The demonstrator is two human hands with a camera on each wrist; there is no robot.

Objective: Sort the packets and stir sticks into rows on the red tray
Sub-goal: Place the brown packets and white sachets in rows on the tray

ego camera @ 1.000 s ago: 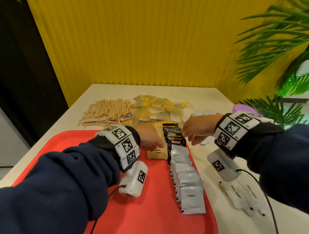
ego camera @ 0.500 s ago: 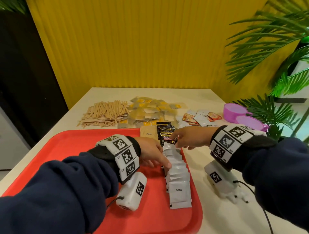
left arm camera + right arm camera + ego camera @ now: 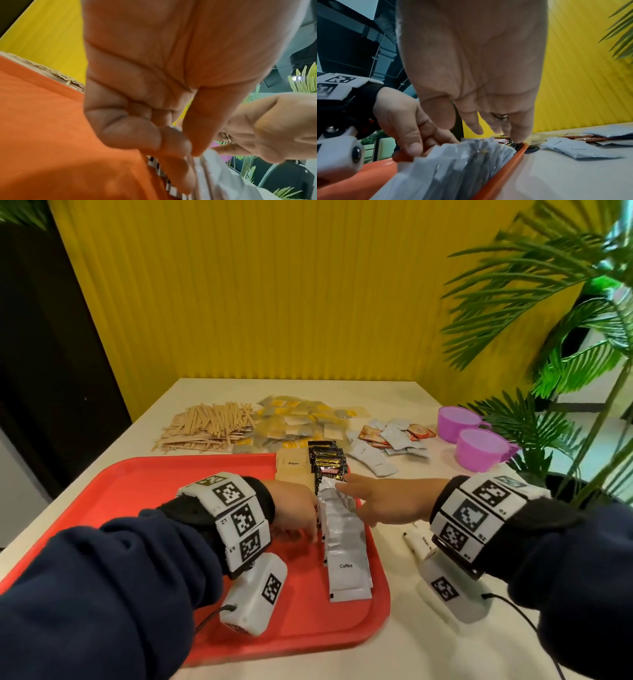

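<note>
a pale worktop (image 3: 394, 655) carries a red tray (image 3: 144, 481) at the near left. beyond it lie a heap of wooden stir sticks (image 3: 205, 428) and, just beside them, yellow and grey packets (image 3: 298, 422). further right sit loose white and orange packets (image 3: 390, 440) (some overlapping) and two purple cups (image 3: 479, 446), touching.

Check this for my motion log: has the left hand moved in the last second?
Yes. The left hand came nearer the person, from the brown packets down to the left side of the coffee row.
</note>
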